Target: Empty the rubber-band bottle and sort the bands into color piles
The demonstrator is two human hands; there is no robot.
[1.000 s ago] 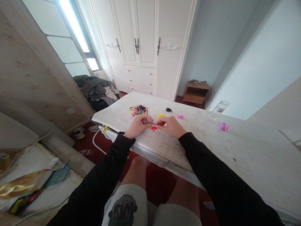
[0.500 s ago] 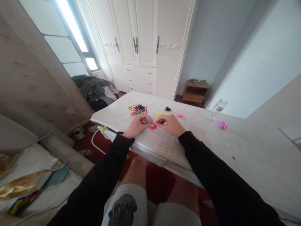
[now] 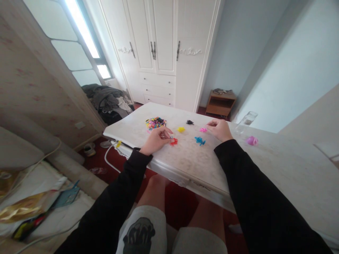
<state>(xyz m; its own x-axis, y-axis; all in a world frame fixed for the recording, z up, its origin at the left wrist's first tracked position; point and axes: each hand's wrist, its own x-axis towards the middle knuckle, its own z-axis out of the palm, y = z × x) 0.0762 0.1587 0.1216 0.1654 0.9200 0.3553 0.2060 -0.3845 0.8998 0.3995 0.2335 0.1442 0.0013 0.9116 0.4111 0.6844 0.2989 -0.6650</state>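
Observation:
Small coloured pieces that look like rubber bands are sorted by colour on the white table [image 3: 190, 158]. My left hand [image 3: 156, 140] rests at the red pile [image 3: 173, 141], thumb and fingertips pinched together; what is between them is too small to make out. My right hand [image 3: 219, 129] is at the pink pile [image 3: 203, 129], its fingers closed in a pinch whose content I cannot make out. A blue pile [image 3: 200, 140] lies between the hands, with a yellow pile [image 3: 180, 129] and a black pile [image 3: 190, 122] behind. Beyond my left hand sits a mixed heap [image 3: 155, 123].
A clear glass jar [image 3: 247, 120] lies at the table's back right, near a pinkish-purple object [image 3: 252, 140]. A white cable [image 3: 108, 158] hangs at the left edge. Behind stand a white wardrobe [image 3: 162, 35] and a wooden nightstand [image 3: 220, 103].
My right hand has moved right, away from the red pile and my left hand, over to the pink pile. The blue pile is now uncovered. My left hand has stayed in place.

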